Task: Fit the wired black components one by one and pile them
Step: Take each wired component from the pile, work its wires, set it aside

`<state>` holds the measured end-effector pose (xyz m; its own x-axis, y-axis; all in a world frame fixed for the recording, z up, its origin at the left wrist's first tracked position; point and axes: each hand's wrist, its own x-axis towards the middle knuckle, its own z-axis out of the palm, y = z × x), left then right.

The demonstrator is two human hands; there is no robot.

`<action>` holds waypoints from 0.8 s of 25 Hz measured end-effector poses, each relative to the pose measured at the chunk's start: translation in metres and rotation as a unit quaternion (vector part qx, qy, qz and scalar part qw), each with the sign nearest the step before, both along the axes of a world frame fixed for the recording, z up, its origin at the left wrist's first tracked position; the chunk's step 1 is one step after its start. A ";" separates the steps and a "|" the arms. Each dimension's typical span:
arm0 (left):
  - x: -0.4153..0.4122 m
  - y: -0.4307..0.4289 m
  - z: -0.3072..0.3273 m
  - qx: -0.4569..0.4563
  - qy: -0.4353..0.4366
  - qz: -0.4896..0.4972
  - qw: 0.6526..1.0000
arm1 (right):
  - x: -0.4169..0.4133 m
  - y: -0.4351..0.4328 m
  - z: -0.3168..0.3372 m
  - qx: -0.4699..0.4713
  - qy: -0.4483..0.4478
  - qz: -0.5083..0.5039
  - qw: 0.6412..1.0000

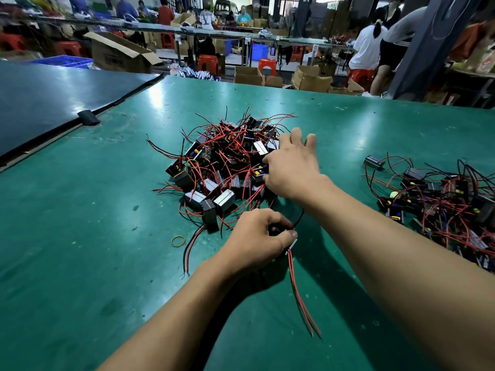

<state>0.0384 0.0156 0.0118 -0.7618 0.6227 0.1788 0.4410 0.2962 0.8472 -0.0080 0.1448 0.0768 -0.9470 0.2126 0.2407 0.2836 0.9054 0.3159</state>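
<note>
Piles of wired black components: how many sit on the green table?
2. The centre pile, which the right hand reaches into; the right pile near the frame's edge, partly cut off. Others may lie out of view.

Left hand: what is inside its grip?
The left hand grips one wired component: only a pale edge and two red wires show, trailing towards the camera. The fingers cover its body.

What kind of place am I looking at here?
Probably a factory assembly floor: a heap of wired black components lies on a long green workbench, other workers sit at benches behind, and cardboard cartons and red stools stand around.
</note>
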 end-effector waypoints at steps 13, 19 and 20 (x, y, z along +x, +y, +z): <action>-0.003 -0.003 0.004 -0.011 0.027 0.029 0.999 | -0.002 0.023 -0.010 -0.239 0.102 0.157 0.953; -0.008 -0.003 0.003 -0.038 0.076 0.075 0.994 | 0.007 0.034 0.007 -0.705 0.189 0.157 0.665; -0.008 -0.002 0.003 -0.037 0.071 0.075 0.994 | 0.007 0.036 0.011 -0.697 0.195 0.125 0.679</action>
<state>0.0303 0.0132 0.0146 -0.8174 0.5196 0.2486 0.5003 0.4265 0.7536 -0.0013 0.1808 0.0880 -0.9177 0.3357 0.2126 -0.1171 0.2828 -0.9520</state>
